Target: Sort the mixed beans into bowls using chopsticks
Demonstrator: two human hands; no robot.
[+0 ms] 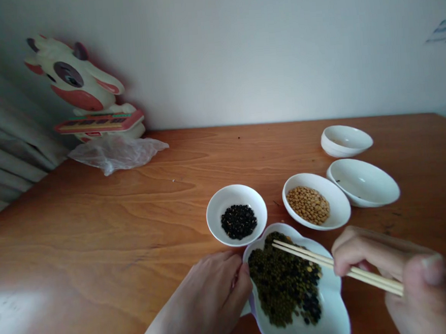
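Nearest to us are the two hands. The left hand (196, 301) has its fingers close together and resting on the edge of a wavy white bowl (334, 301), but I cannot tell if it is gripping. The right hand (418, 285) pinches a pair of wooden chopsticks (329, 264), and their tips are above the bowl. Inside the bowl is a heap of mixed beans (282, 280), mostly green and black, with a few yellow. Just past it sit a round bowl (214, 213) of black beans (239, 222) and a bowl (338, 204) of yellow beans (307, 205). Farther back are another white bowl (363, 182) and two stacked bowls (346, 140). All of them sit on a wooden tabletop (79, 238), and a plastic bag (115, 154) lies near a toy cow (75, 75).
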